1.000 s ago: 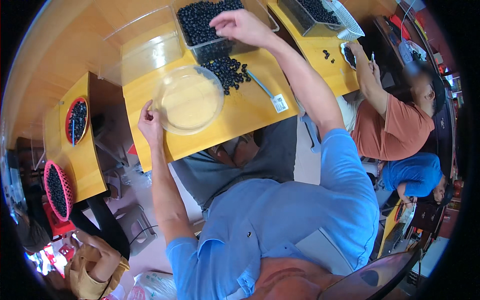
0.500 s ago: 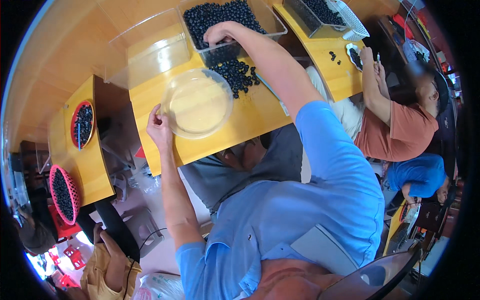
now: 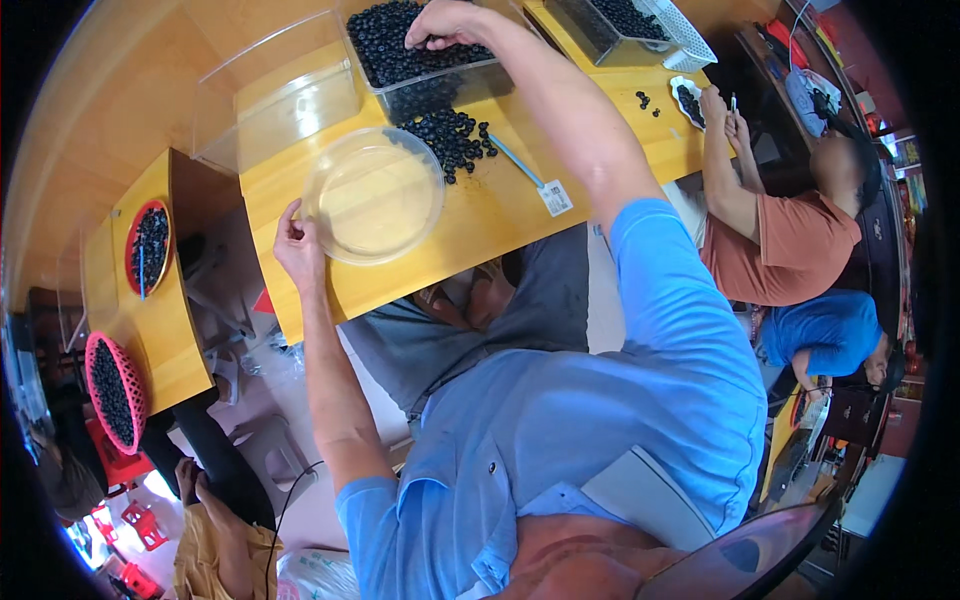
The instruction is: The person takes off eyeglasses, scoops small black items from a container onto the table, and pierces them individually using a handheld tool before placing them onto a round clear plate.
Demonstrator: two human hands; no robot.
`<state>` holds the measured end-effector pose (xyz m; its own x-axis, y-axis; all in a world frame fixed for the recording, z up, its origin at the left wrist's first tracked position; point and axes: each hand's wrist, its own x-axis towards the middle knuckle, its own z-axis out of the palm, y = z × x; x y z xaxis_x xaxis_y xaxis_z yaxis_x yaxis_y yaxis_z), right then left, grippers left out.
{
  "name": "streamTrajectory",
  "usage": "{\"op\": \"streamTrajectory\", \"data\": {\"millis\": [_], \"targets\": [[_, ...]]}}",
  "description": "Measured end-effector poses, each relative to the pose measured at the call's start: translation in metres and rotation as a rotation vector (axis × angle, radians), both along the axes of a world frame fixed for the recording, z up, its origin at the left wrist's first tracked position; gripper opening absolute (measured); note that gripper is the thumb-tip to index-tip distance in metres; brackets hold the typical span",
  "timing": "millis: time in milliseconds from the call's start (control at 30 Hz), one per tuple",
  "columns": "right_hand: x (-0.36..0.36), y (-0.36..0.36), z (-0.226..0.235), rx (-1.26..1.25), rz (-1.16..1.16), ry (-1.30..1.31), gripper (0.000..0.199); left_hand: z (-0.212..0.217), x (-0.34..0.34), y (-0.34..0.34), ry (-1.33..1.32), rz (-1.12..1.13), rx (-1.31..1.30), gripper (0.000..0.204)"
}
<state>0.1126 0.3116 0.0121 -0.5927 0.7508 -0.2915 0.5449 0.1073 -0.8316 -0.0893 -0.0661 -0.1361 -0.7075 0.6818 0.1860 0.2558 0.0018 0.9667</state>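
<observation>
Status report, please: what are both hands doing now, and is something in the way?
Right hand down in clear bin of blueberries. Left hand at rim of empty clear round dish. Loose berry pile and blue-handled tool lie between dish and bin.

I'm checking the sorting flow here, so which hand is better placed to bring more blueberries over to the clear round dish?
Probably the right hand: it already rests on the berries in the clear bin. The left hand is at the rim of the clear round dish, apart from the berries.
</observation>
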Motion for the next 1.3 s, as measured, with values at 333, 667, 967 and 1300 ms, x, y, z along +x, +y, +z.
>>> {"op": "streamTrajectory", "data": {"millis": [333,667,967,1300], "targets": [[0.065,-0.122,0.019,0.137,0.358,-0.298,0.015,-0.001,-0.006,-0.006,0.000,0.004,-0.019,0.038],[0.057,-0.145,-0.052,0.332,0.044,-0.145,0.053,-0.002,-0.008,-0.006,-0.004,0.004,-0.013,0.039],[0.189,-0.279,-0.083,0.892,-0.397,0.231,0.016,-0.008,-0.009,-0.005,-0.011,0.002,0.035,0.037],[0.232,-0.430,-0.168,0.845,-0.350,0.201,0.012,-0.010,-0.020,-0.010,0.043,0.039,0.047,0.034]]}}
